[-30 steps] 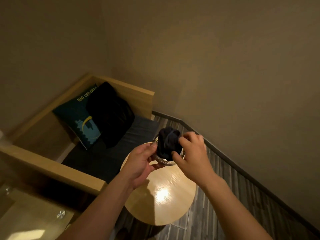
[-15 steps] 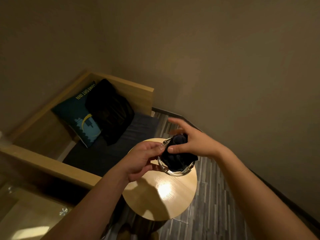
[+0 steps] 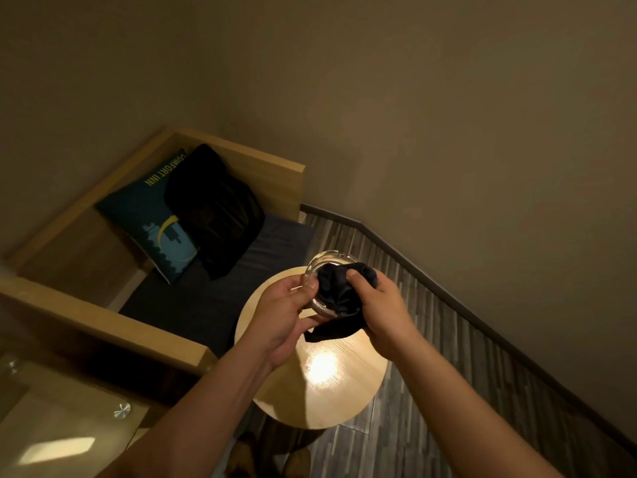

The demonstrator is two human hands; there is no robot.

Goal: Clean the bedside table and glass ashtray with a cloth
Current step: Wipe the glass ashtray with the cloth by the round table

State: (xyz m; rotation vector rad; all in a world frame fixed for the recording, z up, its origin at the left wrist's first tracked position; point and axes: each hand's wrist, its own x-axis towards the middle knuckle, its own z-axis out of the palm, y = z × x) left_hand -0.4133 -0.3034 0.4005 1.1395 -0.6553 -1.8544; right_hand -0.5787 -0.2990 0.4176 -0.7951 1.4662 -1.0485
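Just right of the frame's centre, above the round bedside table (image 3: 320,381), the glass ashtray (image 3: 322,270) is held off the wood, gripped at its left rim by the left hand (image 3: 279,319). The dark cloth (image 3: 339,298) is bunched into the bowl and clenched by the right hand (image 3: 382,312), one corner hanging below. The ashtray is tipped, its opening turned toward the right hand, which is judged better placed for wiping

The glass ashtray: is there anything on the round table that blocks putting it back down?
Nothing visible does. The glass ashtray is held above the round table by the left hand, the right hand presses the dark cloth into it.
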